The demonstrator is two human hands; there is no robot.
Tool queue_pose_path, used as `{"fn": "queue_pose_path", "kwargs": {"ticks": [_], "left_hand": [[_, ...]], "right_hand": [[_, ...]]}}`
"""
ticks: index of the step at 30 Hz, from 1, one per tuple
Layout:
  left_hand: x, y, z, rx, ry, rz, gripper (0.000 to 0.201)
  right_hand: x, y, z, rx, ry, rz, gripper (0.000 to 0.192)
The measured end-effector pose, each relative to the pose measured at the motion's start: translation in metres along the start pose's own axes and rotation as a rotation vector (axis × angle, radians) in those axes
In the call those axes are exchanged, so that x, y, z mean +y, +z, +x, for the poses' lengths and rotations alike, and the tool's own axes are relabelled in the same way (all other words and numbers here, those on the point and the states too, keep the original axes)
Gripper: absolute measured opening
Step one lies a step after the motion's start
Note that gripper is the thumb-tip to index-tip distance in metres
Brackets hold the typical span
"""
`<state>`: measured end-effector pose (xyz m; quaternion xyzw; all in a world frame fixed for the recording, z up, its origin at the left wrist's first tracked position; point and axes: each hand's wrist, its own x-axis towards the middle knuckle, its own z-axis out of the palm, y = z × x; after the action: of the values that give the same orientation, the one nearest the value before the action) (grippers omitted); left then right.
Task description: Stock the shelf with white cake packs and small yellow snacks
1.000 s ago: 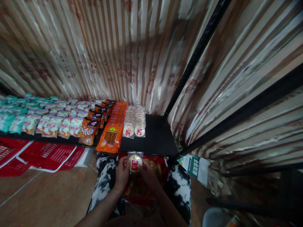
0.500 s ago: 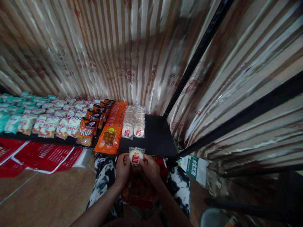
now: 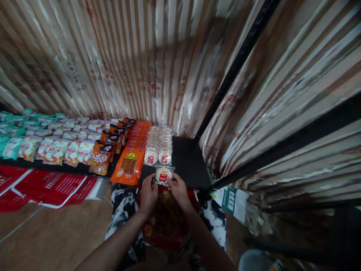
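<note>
Between my two hands is a round white rice cracker packet (image 3: 163, 175) in clear wrap with a red label, tilted over the shelf's front edge. My left hand (image 3: 149, 192) pinches its left side. Its right side is in the fingers of my right hand (image 3: 178, 189). Just beyond lie two rows of the same rice cracker packets (image 3: 165, 157), overlapping on the black shelf (image 3: 187, 160). To their left are long orange snack packs (image 3: 128, 165), stacked flat. Below my hands, between my knees, is a red bag (image 3: 163, 237); its contents are too dark to make out.
Orange-brown snack bags (image 3: 100, 158), white snack bags (image 3: 56, 151) and green bags (image 3: 12, 147) fill the shelf's left part. Black poles (image 3: 234, 67) rise at the right before a striped curtain (image 3: 158, 56). Red printed bags (image 3: 53, 186) hang below the shelf. A pale bucket (image 3: 254, 259) stands lower right.
Both hands have moved forward with the rice cracker packet, from in front of the shelf edge to over it, close to the front of the rows. The packet now leans back more.
</note>
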<state>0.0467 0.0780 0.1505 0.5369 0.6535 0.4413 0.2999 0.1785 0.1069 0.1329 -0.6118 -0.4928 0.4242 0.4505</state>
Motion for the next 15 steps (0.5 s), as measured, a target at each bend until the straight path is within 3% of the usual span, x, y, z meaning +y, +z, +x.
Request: {"fn": "queue_pose_path", "kwargs": {"ticks": [8, 15], "left_hand": [[0.005, 0.01, 0.02, -0.069, 0.011, 0.036, 0.04], [0.002, 0.022, 0.029, -0.098, -0.023, -0.009, 0.044]], "right_hand": [[0.008, 0.002, 0.027, 0.024, 0.032, 0.023, 0.035], [0.016, 0.003, 0.041, 0.102, -0.053, -0.203, 0.031]]}}
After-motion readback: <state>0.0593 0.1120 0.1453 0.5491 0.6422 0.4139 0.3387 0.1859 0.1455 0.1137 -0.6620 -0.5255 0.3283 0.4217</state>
